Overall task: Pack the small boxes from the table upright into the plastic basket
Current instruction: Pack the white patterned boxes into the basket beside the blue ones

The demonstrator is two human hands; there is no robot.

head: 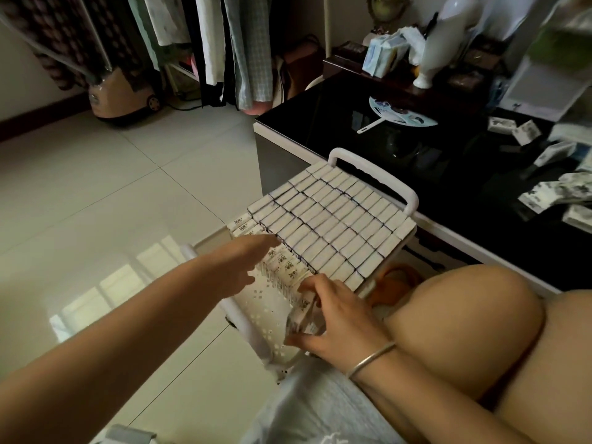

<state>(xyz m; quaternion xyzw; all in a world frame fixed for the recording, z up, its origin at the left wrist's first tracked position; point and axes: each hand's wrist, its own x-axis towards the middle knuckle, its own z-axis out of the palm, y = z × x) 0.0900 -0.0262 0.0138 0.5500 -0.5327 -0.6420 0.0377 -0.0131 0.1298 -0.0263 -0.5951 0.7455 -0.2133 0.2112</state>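
head view: right hand (336, 318) grips small boxes (302, 312) over basket (253, 328); left hand (246, 267) open, empty.

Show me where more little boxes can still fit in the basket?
Only the near-left corner of the basket is bare, between its white rim, the left hand and the right hand. Everywhere else, packed boxes fill it up to the far handle.
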